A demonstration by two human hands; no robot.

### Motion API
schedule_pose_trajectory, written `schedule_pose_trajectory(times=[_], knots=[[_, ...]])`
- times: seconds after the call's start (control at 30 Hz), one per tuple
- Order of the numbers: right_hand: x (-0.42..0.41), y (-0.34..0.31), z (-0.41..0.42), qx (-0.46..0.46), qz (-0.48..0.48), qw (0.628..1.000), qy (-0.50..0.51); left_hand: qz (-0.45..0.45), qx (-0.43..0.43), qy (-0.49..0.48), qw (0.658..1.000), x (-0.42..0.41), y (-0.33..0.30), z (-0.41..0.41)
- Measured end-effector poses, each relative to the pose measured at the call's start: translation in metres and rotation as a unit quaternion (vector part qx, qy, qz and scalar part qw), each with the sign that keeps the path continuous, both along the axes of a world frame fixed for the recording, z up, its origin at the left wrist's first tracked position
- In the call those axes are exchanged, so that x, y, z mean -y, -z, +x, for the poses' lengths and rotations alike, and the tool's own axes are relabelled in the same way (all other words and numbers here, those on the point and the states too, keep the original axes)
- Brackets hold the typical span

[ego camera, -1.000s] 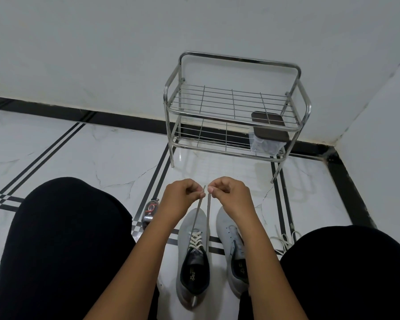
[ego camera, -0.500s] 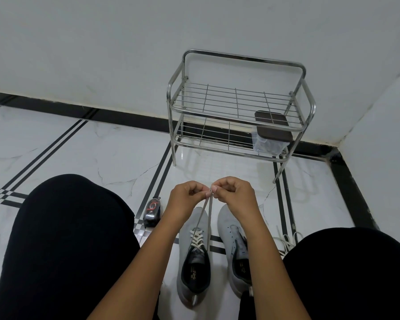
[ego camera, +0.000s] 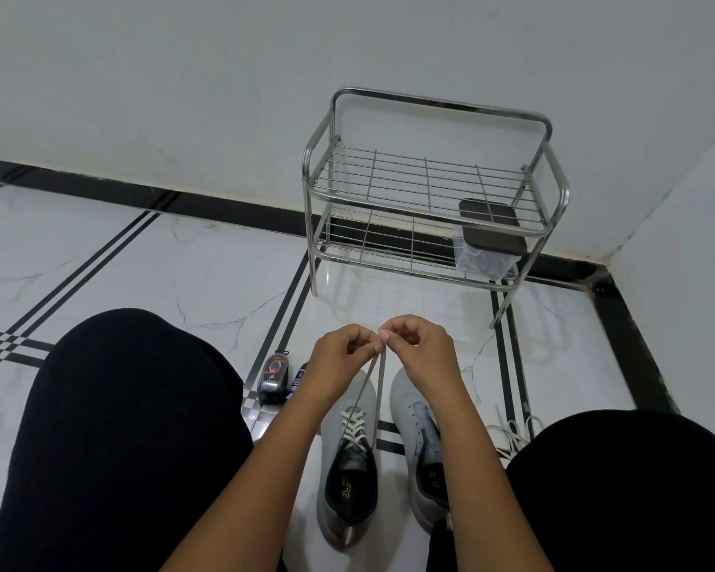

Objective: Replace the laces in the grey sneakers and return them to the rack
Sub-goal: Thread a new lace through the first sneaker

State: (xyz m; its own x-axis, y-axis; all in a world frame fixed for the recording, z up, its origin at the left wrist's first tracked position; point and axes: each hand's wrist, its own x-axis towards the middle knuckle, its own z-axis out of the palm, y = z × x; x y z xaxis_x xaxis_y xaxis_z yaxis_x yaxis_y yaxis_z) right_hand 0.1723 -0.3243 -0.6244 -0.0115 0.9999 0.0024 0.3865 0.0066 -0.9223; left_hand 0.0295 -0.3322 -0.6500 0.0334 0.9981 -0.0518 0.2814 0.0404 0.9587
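We see both hands raised above the left grey sneaker [ego camera: 349, 460], fingertips meeting. The left hand [ego camera: 339, 357] is pinched closed on one end of the lace [ego camera: 368, 379]; the right hand [ego camera: 420, 350] is pinched closed on the other end. The two lace strands run taut down to the sneaker's eyelets, where the white crisscross lacing sits over the lower part of the tongue. This sneaker stands on the white marble floor [ego camera: 162, 266], toe pointing to the rack. The right grey sneaker [ego camera: 420, 443] stands just beside it, parallel, no lace visible in it; its heel is partly hidden by the right forearm. A loose white lace [ego camera: 512, 437] lies on the floor to the right, partly under the right knee [ego camera: 628, 489]. Two small dark bottles [ego camera: 273, 377], probably shoe polish, lie left of the left wrist. The steel two-tier rack [ego camera: 430, 192] stands against the wall near the corner, well apart from the sneakers. A clear container with a dark lid [ego camera: 490, 237] sits on its lower shelf, right side. The left knee [ego camera: 133, 427] fills the lower left.
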Motion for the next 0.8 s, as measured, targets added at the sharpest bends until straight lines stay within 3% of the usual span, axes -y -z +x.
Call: schedule_pose_trajectory(times=[0.1, 0.27, 0.4, 0.6, 0.7, 0.8], knots=[[0.0, 0.001, 0.001, -0.012, 0.001, 1.0, 0.003, -0.011, 0.013, -0.004, 1.0, 0.0, 0.002, 0.0], [-0.003, 0.001, 0.007, -0.127, -0.02, 0.989, 0.077, -0.017, 0.036, -0.038, 0.998, 0.0, 0.005, -0.001], [-0.004, -0.002, 0.021, -0.166, -0.044, 0.979, 0.105, -0.036, 0.054, -0.046, 0.997, -0.001, 0.006, -0.001], [-0.002, 0.017, 0.022, -0.022, -0.148, 0.988, -0.033, -0.053, 0.064, -0.053, 0.995, -0.005, 0.008, -0.002], [0.003, 0.031, 0.013, -0.015, -0.176, 0.98, -0.089, -0.056, 0.066, -0.056, 0.995, -0.006, 0.01, -0.003], [0.006, 0.04, 0.002, -0.059, -0.146, 0.985, -0.072, -0.053, 0.059, -0.059, 0.995, -0.006, 0.01, -0.004]])
